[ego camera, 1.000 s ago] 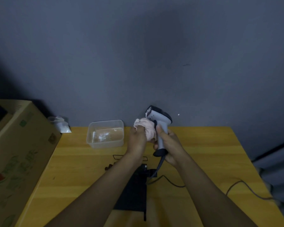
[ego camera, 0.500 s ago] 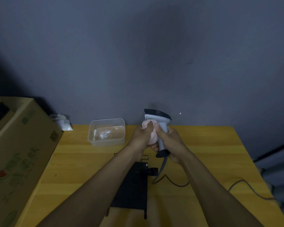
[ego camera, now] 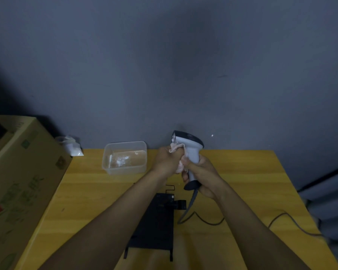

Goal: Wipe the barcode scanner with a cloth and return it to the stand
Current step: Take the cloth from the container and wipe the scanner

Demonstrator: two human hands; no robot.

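My left-hand fingers [ego camera: 167, 159] bunch the pale pink cloth [ego camera: 179, 160] against the grey pistol-shaped barcode scanner [ego camera: 189, 151], gripped at centre frame by my right hand [ego camera: 200, 173]; wiping underway, black stand [ego camera: 156, 219] below awaits.

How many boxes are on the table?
2: a big cardboard box at the left edge, and a clear plastic box at the back, left of the hands. None seems hidden.
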